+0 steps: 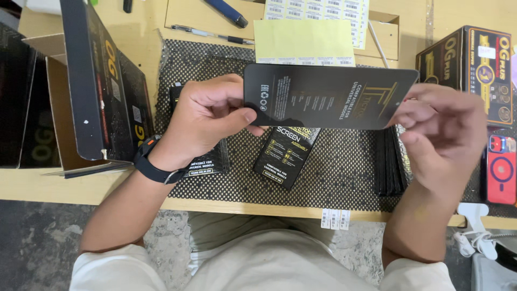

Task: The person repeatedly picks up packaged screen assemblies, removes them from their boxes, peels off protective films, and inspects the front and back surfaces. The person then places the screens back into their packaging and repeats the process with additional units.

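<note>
A flat black rectangular packet (328,97) with gold and white print is held level above a dotted black mat (344,172). My left hand (207,116), with a dark watch on its wrist, pinches the packet's left end. My right hand (444,134) grips its right end with the fingertips. Under the packet, more black packets (288,153) lie flat on the mat. A stack of them (390,161) stands on edge below my right hand.
An open cardboard carton (64,108) with black boxes stands at the left. A yellow backing sheet (304,40), white barcode label sheets (323,11) and pens (212,35) lie at the back. A black and gold box (476,70) and a red phone (501,167) sit at the right.
</note>
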